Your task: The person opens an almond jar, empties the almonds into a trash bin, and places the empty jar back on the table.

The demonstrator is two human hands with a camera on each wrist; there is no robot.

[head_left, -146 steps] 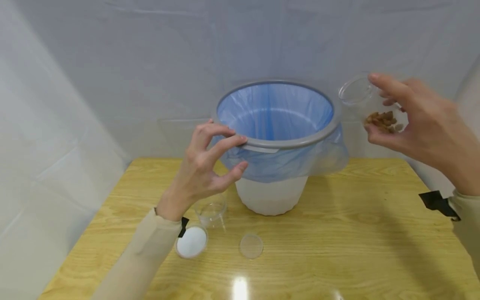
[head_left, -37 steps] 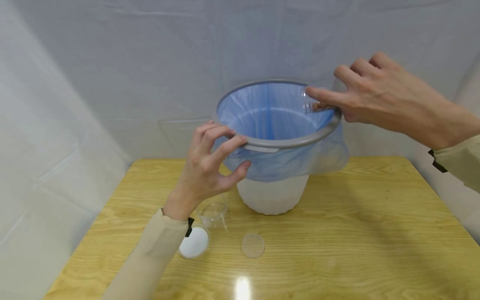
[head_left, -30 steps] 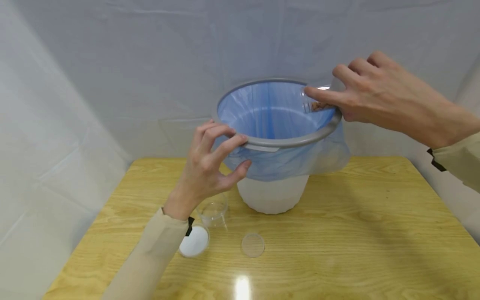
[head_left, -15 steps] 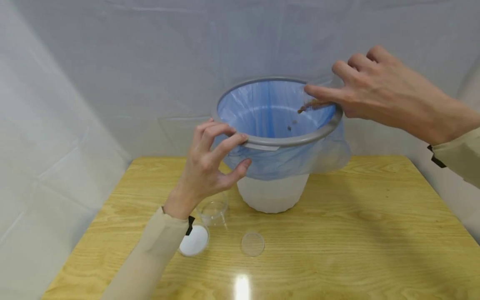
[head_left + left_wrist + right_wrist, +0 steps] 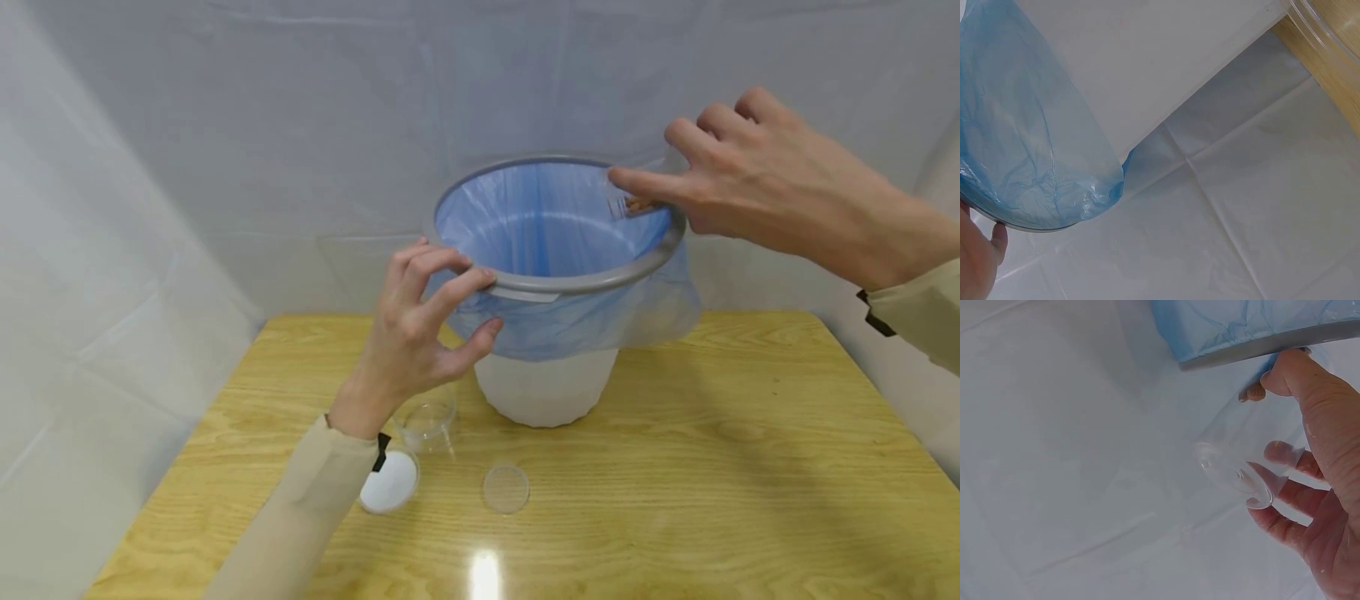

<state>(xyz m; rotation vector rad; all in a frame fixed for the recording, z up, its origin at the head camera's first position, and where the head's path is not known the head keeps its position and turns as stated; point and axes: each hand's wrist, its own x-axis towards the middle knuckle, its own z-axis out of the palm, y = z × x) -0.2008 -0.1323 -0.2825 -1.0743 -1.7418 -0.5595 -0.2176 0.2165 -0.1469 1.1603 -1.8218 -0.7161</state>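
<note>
In the head view my right hand [image 5: 780, 179] grips a clear plastic jar [image 5: 617, 206], tipped with its mouth inside the right rim of a white bin [image 5: 543, 392]. Brown pieces [image 5: 639, 204] lie near the jar's mouth. The right wrist view shows the fingers and thumb around the see-through jar [image 5: 1235, 447], its base nearest the camera. A blue bag [image 5: 540, 221] lines the bin and folds over its grey rim. My left hand [image 5: 420, 325] rests its fingertips on the left front of that rim, the thumb standing apart. The bin's bottom is hidden.
Below my left hand, a clear empty container [image 5: 426, 421] stands on the wooden table [image 5: 675, 483]. Beside it sits a round dish with white contents [image 5: 390, 482], partly covered by the sleeve. A clear round lid [image 5: 506, 488] lies in front of the bin.
My right hand has brought the jar from right of the bin to its rim and tipped it. Some brown pieces fell into the bin half a second ago. My left hand stays at the rim.
</note>
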